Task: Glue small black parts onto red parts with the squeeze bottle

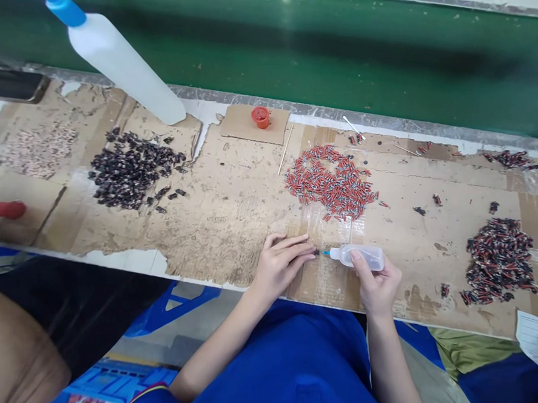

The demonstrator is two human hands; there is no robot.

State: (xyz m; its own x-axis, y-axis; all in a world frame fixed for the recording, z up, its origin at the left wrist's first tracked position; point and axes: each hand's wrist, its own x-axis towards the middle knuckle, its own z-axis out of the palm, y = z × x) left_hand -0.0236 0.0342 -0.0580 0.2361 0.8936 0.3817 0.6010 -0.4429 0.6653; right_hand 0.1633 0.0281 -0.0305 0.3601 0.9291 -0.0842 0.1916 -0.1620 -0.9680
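My right hand point(380, 286) is wrapped round a small clear squeeze bottle point(366, 257), which lies nearly level with its thin blue needle tip pointing left. At that tip, the fingertips of my left hand point(284, 262) pinch a small black part point(316, 252), mostly hidden by the fingers. Whether the needle touches the part I cannot tell. Just beyond my hands lies a pile of small red-and-silver parts point(331, 182). Farther left is a heap of small black parts point(134, 167). On the right stands a pile of black parts with red pieces point(500, 260).
A tall white bottle point(124, 64) with a blue cap stands behind the black heap. A red cup point(261, 117) sits on cardboard beside a thin stick point(286, 149). Pale small parts point(40, 148), a phone point(10, 85) and a red object point(1, 210) lie left. A green belt point(287, 48) runs behind.
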